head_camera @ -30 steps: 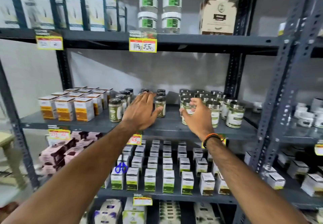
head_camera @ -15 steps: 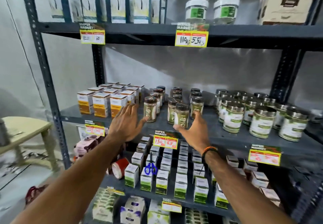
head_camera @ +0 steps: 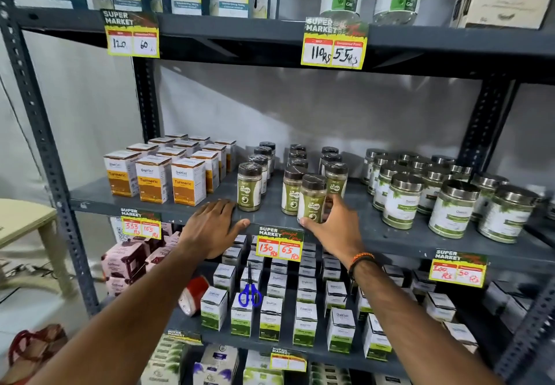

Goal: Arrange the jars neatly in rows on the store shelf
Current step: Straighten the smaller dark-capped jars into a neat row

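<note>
Right hand (head_camera: 333,228): its grip grasps the front jar (head_camera: 311,198), thumb low on the label, probably to bring it into line.
Left hand (head_camera: 214,227): released, flat on the shelf (head_camera: 168,212) edge, likely for support.
Jars: in loose rows mid-shelf.

Grey-white wall (head_camera: 300,108) behind; pale stool (head_camera: 27,222) stands left on the floor (head_camera: 33,309).
</note>
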A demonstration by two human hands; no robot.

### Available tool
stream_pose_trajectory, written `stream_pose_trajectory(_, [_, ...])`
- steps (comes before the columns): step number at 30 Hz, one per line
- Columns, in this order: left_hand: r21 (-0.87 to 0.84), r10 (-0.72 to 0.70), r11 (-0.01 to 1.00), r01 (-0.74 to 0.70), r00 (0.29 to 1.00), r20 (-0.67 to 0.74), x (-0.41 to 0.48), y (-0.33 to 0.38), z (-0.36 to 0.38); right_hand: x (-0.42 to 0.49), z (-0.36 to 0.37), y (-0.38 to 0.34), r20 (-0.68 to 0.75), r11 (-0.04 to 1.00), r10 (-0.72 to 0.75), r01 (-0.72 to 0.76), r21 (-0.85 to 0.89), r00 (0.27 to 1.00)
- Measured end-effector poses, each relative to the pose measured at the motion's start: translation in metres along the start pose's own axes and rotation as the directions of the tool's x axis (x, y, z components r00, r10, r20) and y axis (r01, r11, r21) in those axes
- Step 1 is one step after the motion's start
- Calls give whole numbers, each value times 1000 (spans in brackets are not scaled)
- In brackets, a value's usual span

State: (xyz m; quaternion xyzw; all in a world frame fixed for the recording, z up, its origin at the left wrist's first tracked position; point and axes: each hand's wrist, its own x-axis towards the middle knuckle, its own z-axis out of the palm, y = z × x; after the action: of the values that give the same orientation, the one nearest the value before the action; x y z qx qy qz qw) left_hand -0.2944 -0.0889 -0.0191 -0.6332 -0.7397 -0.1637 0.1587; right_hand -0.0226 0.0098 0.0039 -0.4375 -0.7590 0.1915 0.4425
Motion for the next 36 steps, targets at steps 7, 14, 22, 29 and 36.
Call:
stream_pose_trajectory(7, [4, -1, 1000, 1, 1000, -6, 0, -2, 4, 14, -17, 19, -94, 991, 90, -99, -88, 991])
stream_pose_trajectory(14, [8, -11, 1000, 11, 1000, -7, 0, -2, 7, 21, -18, 34, -2, 974, 124, -122, -192, 992])
stream_pose_trajectory(22, [19, -13, 1000, 13, 1000, -3, 0, -1, 7, 30, -19, 36, -24, 956, 181, -181, -230, 983])
stream_pose_trajectory(29, [13, -8, 1000, 9, 1000, -6, -1, -1, 6, 31, -18, 38, -31, 948, 191, -192, -253, 981])
stream_pose_trajectory(36, [8, -12, 1000, 12, 1000, -11, -1, 0, 6, 31, -19, 39, -7, 944, 189, -183, -276, 982])
